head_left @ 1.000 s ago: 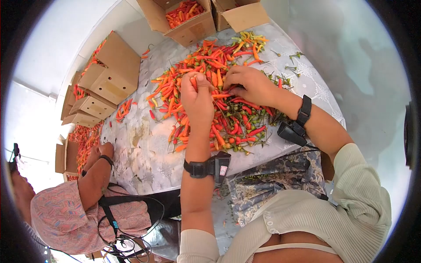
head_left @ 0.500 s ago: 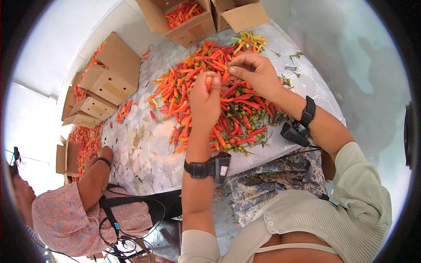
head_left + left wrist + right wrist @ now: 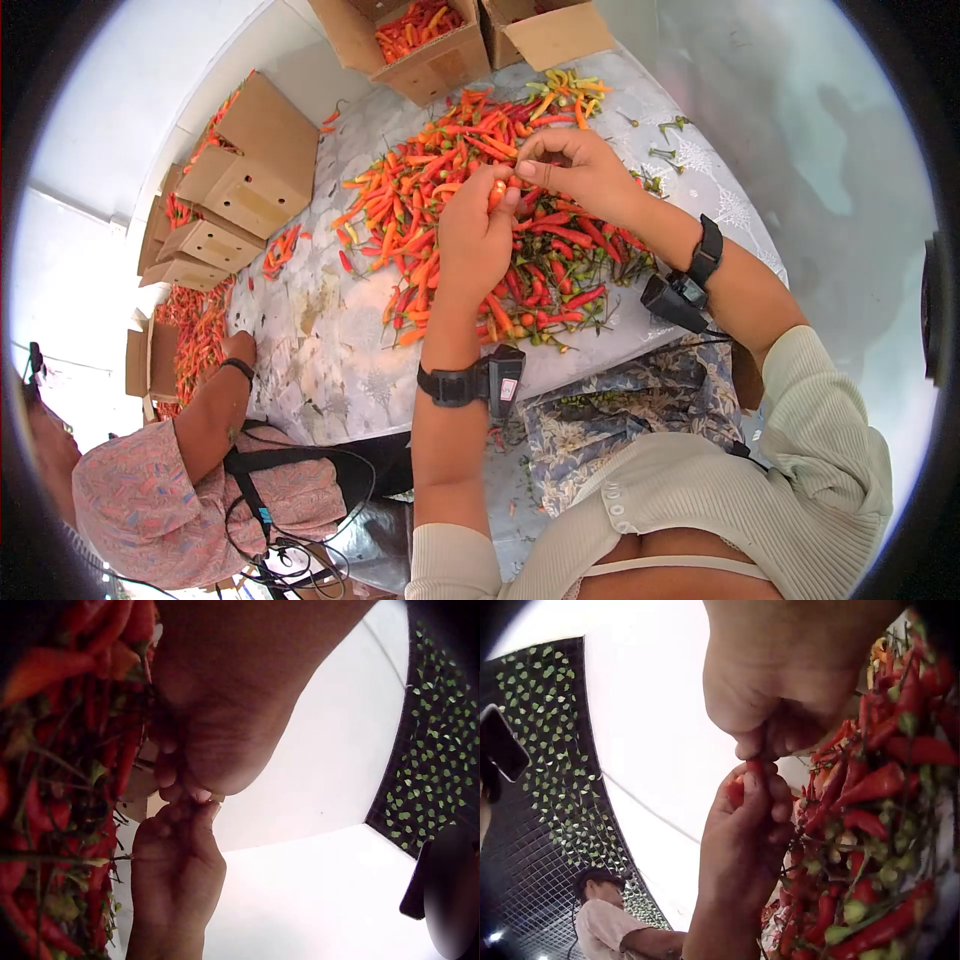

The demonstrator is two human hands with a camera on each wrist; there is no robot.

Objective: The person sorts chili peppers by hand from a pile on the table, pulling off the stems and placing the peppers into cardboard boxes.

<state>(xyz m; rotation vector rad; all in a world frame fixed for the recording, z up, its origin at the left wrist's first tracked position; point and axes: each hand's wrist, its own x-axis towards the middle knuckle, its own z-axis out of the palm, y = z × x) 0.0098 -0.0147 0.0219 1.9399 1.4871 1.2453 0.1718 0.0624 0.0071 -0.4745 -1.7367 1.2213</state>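
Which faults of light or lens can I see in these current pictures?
Head view: fisheye curve on the table, black corners. Left wrist view: chilies dim, background glaring white. Right wrist view: background similarly washed out, dark upper-left corner.

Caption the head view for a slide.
Left hand grips a red chili, right hand meeting it above the chili pile.
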